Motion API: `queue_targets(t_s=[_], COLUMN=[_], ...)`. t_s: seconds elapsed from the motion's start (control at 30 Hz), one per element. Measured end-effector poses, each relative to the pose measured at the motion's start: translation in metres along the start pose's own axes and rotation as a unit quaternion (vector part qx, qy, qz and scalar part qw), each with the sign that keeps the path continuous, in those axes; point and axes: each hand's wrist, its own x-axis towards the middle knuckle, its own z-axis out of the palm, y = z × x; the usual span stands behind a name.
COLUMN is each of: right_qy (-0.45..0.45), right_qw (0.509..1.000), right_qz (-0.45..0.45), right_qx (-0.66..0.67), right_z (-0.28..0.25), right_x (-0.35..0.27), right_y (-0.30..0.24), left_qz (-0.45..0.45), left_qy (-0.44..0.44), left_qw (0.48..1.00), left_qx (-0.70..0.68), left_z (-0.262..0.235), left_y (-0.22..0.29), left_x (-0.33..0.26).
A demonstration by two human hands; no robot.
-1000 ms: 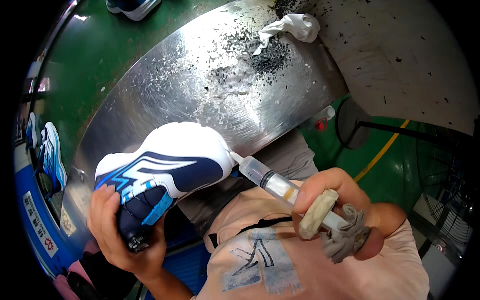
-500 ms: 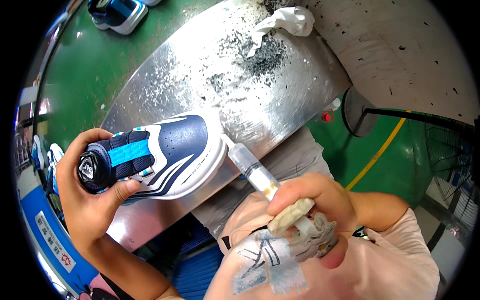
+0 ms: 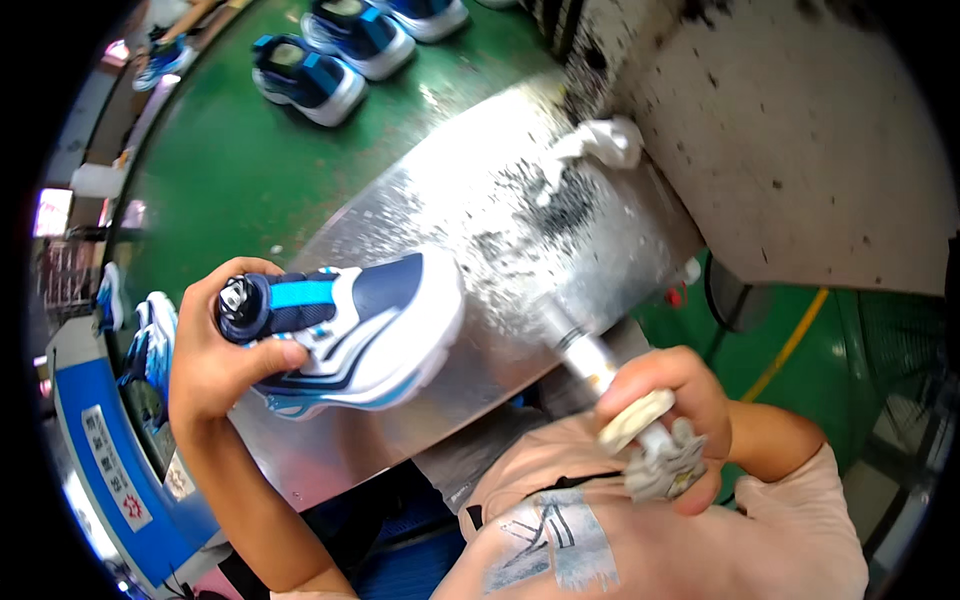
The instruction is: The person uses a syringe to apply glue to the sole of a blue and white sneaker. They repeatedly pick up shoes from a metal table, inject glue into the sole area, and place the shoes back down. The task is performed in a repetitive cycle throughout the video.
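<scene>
My left hand (image 3: 220,350) is closed round the ankle end of a navy, white and light-blue sports shoe (image 3: 395,325), thumb on its near side. The shoe is tilted, its toe pointing right and its white sole edge turned toward me. In my right hand (image 3: 675,400) is a syringe (image 3: 590,355) with a clear barrel, blurred by motion. Its tip points up and left, apart from the shoe. Wads of pale, crusty material (image 3: 665,465) cover the plunger end.
Under the shoe lies a metal plate (image 3: 400,440) scattered with black crumbs, with a crumpled white cloth (image 3: 610,143) on it. Several similar shoes (image 3: 310,80) stand on the green surface (image 3: 220,180) beyond. A beige panel (image 3: 790,150) rises at right; a blue-fronted machine (image 3: 100,440) stands at left.
The syringe tip has left the shoe's toe edge and moved right. The shoe has rolled, showing more of its side and sole edge. The view has shifted, bringing more shoes into sight.
</scene>
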Motion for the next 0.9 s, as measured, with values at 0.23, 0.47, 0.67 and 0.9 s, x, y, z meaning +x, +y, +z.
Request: queue_targets(t_s=[0.23,0.47,0.67,0.9], right_qy=[0.052,0.036,0.041,0.02], right_qw=[0.946,0.891,0.86,0.861], right_qz=[-0.074,-0.119,-0.147,-0.143], right_qx=[-0.312,-0.438,-0.486,-0.487], right_z=[-0.036,-0.044,-0.04,-0.037], right_x=[0.046,0.043,0.04,0.043], right_y=[0.037,0.07,0.076,0.068], left_qz=[0.015,-0.053,0.065,-0.131], left_qy=[0.422,0.451,0.449,0.814], left_qw=[0.906,0.877,0.884,0.526], left_qx=[0.02,0.159,-0.112,-0.207], left_z=[-0.052,-0.038,-0.079,-0.151], left_y=[-0.067,-0.073,-0.175,-0.323], left_x=[0.071,0.16,0.081,-0.127])
